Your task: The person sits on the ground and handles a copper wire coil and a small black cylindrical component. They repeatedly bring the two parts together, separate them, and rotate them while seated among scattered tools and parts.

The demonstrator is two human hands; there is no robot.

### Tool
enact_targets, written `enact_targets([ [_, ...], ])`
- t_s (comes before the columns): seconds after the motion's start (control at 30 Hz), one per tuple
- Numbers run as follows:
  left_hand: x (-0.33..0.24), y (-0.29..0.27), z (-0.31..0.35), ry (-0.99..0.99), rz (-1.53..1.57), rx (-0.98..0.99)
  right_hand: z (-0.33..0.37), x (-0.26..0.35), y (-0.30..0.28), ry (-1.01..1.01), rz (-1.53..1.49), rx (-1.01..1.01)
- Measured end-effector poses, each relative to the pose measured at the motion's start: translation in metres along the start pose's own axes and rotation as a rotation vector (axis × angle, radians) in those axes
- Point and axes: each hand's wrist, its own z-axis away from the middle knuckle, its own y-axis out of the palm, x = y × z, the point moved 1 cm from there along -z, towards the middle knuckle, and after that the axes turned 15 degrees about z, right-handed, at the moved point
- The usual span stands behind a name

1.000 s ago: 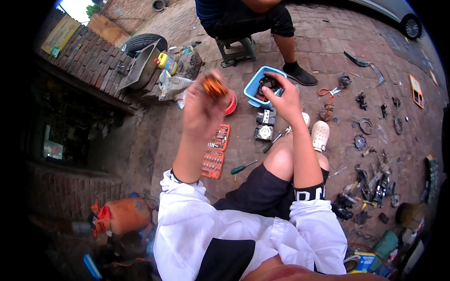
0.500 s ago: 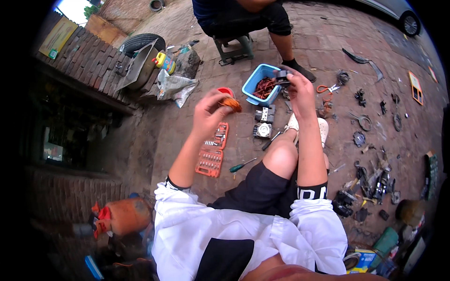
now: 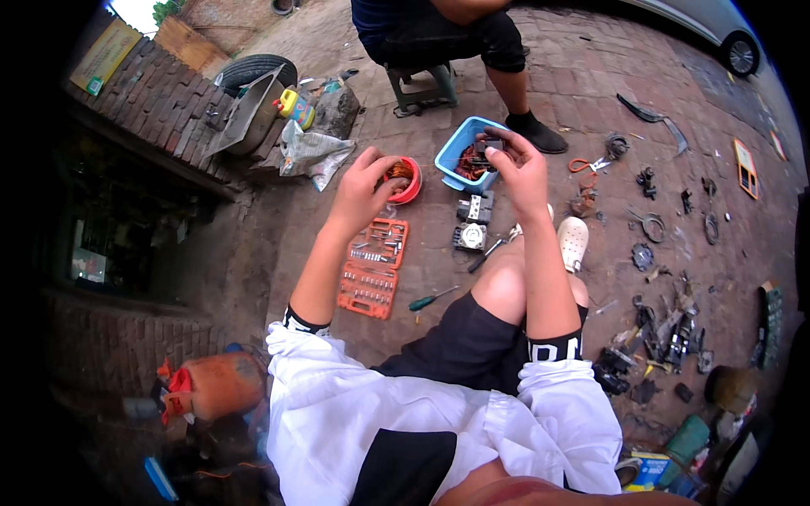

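Observation:
I sit on a brick-paved ground. My left hand reaches forward to a small red bowl, its fingers curled on a copper-coloured piece at the bowl's rim. Out over my bare knee, my right hand pinches a small dark metal part above a blue plastic tub that has reddish parts in it. The tub stands just right of the bowl.
An open orange socket-set case, a green-handled screwdriver and grey motor parts lie between my arms. Another person sits on a stool beyond the tub. Scattered metal parts and orange scissors cover the right; an orange cylinder lies left.
My left hand has come down from a raised position to the red bowl with the copper-coloured piece. My right hand has stayed over the blue tub, turning the dark part.

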Motion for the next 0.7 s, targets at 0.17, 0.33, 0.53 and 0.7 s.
enact_targets([
  [0.17, 0.002, -0.008, 0.0, 0.178, -0.422, -0.007, 0.004, 0.004, 0.006, -0.115, 0.317, 0.035],
  [0.33, 0.005, -0.014, -0.01, 0.326, -0.597, -0.039, 0.003, 0.005, 0.013, -0.153, 0.311, 0.024],
  [0.53, -0.029, -0.013, 0.001, 0.575, -0.467, -0.025, 0.0, 0.002, 0.006, -0.168, 0.467, -0.093],
  [0.7, -0.091, -0.001, 0.01, 0.742, -0.318, 0.026, 0.001, 0.006, 0.004, -0.212, 0.406, -0.08],
])
